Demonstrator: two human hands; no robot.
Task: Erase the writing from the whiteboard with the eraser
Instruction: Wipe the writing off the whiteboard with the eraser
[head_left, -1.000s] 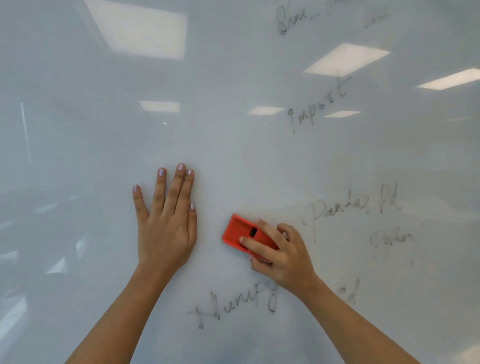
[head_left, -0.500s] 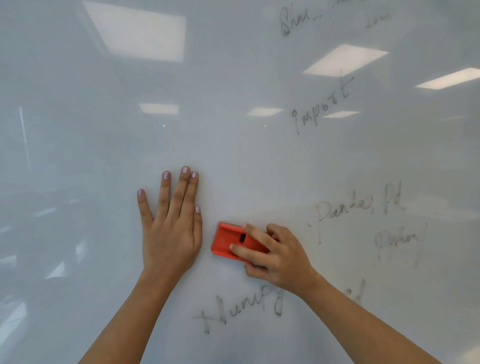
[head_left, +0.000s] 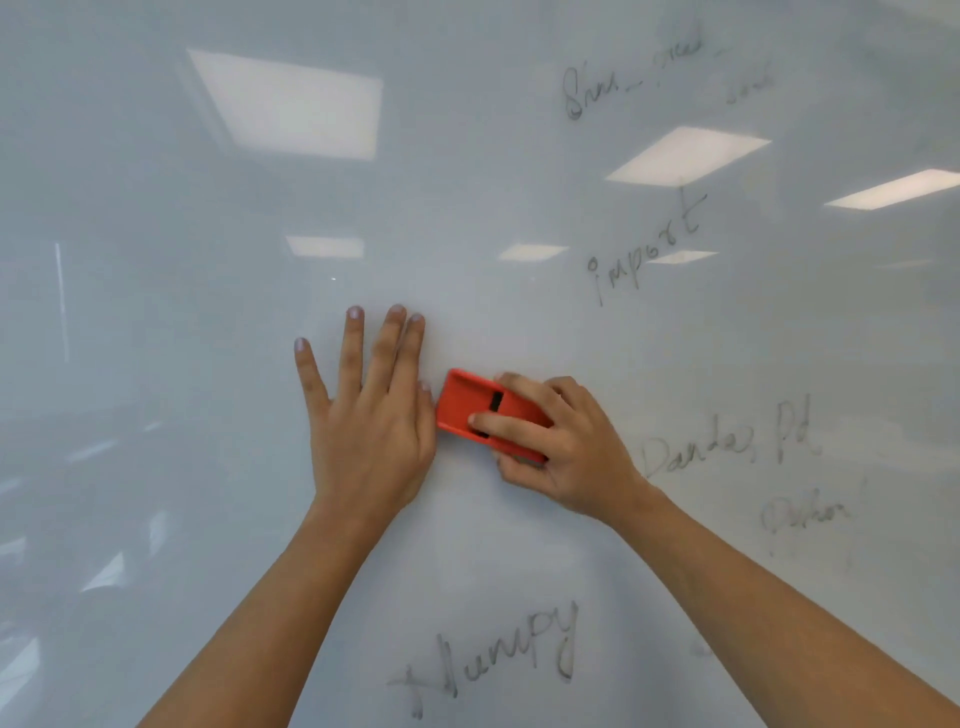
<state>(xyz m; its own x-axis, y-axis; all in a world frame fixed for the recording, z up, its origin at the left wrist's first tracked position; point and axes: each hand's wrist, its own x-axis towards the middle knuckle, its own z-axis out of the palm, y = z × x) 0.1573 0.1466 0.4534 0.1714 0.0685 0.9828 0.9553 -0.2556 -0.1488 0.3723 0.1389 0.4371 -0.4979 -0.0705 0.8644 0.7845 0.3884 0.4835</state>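
Observation:
A glossy whiteboard (head_left: 467, 156) fills the view. My right hand (head_left: 561, 452) grips a red eraser (head_left: 462, 402) and presses it flat on the board at the centre. My left hand (head_left: 369, 415) lies flat on the board with fingers spread, its edge touching the eraser's left end. Faint grey writing is on the board: "import" (head_left: 644, 249) at upper right, a scrawl (head_left: 623, 78) near the top, "Pandas, pd" (head_left: 727, 441) right of my right hand, a smudged word (head_left: 805, 514) below it, and "Numpy" (head_left: 498, 654) between my forearms.
Ceiling lights (head_left: 685, 153) reflect on the board surface. The left half of the board (head_left: 156, 364) carries no writing, only dim room reflections.
My right hand has slid the eraser leftward across the board until it meets my left hand. The view has shifted, so both hands sit higher in the frame.

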